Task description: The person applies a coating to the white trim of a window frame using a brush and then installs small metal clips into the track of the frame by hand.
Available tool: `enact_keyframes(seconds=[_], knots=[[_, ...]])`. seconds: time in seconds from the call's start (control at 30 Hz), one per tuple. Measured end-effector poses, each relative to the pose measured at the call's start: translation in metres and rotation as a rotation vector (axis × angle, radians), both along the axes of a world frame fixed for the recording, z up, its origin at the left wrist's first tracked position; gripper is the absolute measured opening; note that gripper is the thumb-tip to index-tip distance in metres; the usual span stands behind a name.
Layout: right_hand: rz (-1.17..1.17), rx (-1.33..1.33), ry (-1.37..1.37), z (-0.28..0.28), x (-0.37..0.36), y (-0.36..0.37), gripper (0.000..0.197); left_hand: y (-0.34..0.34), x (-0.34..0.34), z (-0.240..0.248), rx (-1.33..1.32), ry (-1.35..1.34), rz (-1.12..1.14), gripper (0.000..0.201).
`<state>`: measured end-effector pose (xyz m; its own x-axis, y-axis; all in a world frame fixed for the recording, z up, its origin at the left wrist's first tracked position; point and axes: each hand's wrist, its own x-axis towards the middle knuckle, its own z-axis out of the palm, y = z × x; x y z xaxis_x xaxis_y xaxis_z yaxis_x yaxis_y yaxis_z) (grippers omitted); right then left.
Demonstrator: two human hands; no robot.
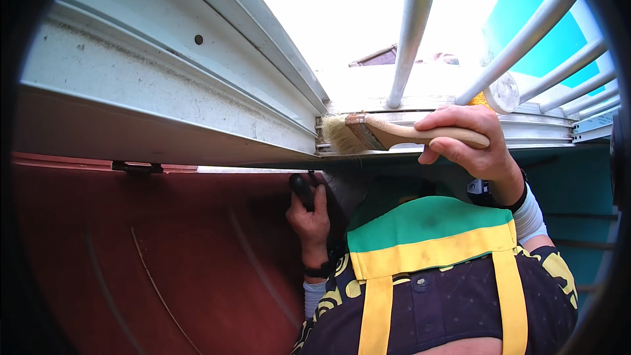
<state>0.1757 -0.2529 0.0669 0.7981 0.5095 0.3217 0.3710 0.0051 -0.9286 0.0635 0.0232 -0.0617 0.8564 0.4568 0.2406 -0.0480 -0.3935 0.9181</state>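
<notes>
Just past the green and yellow apron [430, 229], my left hand [310, 225] points up with its fingers curled round a black round-ended thing [302, 190], maybe to keep it steady. Farther on, my right hand [474, 137] has its fingers pinching the wooden end of the brush [382, 135], I think so it can reach the corner of the white frame [197, 75]; that hand points left, thumb under, before the far metal bars [415, 26].

Green-yellow apron [430, 227], black-yellow patterned shirt [453, 306], pale sleeves [530, 215].
</notes>
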Motion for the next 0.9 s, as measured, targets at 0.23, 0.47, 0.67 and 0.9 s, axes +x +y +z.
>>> enact_keyframes(seconds=[0.23, 0.47, 0.67, 0.9], knots=[[0.004, 0.046, -0.133, -0.024, 0.008, 0.02, 0.024, -0.013, 0.003, -0.001, 0.028, 0.02, -0.011, 0.012], [-0.034, -0.014, -0.256, -0.002, 0.007, -0.001, 0.026, -0.021, 0.0, 0.005, 0.06, -0.007, 0.023, 0.013], [-0.064, 0.025, -0.362, -0.024, 0.006, 0.012, 0.026, -0.029, -0.002, 0.004, 0.066, -0.006, 0.032, 0.014], [0.024, 0.001, -0.262, -0.013, 0.009, 0.003, 0.027, -0.028, -0.015, 0.002, 0.025, 0.011, 0.058, 0.016]])
